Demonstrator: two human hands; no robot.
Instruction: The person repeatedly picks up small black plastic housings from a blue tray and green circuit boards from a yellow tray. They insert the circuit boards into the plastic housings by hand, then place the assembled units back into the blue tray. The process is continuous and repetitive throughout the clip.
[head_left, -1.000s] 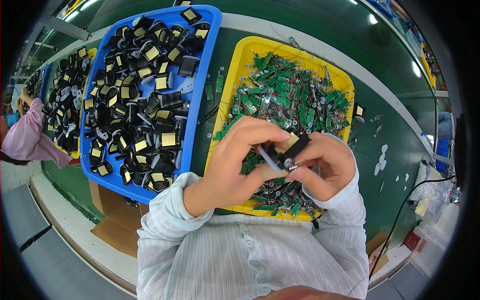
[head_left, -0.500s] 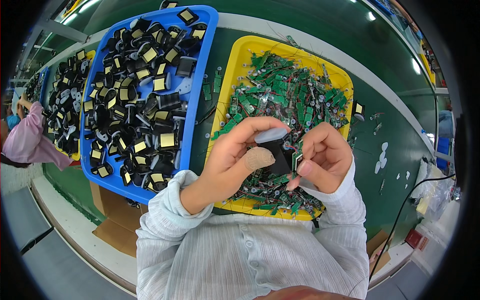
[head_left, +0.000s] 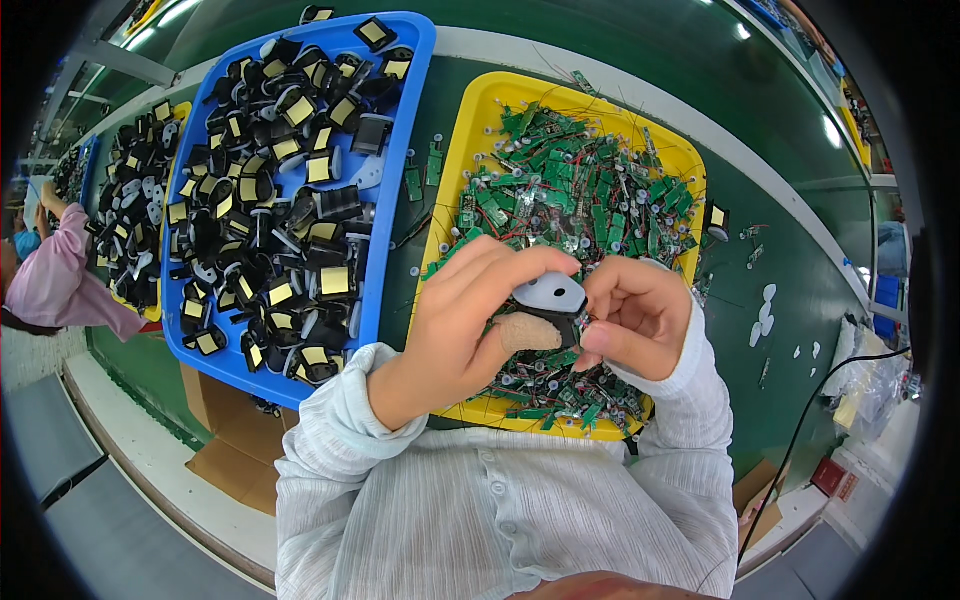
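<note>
My left hand (head_left: 440, 325), its thumb wrapped in a tan bandage, grips a small black plastic housing with a grey end cap (head_left: 548, 294). The cap faces up and shows a dark hole. At the housing's right side my right hand (head_left: 640, 318) is closed in a pinch on a small circuit board, now mostly hidden by the fingers. Whether the board sits inside the housing cannot be seen. Both hands are over a yellow tray (head_left: 458, 150) heaped with green circuit boards (head_left: 570, 170) with thin red and black wires.
Left of the yellow tray stands a blue tray (head_left: 397, 190) full of black housings with yellowish pads. White oval pieces (head_left: 766, 312) and a black cable (head_left: 790, 470) lie to the right. A cardboard box (head_left: 235, 450) is below. Another person in a pink sleeve (head_left: 80, 265) works far left.
The housing has been tilted so its grey cap now faces up. My right hand has moved slightly left against it, and the green board seen before is now mostly hidden.
</note>
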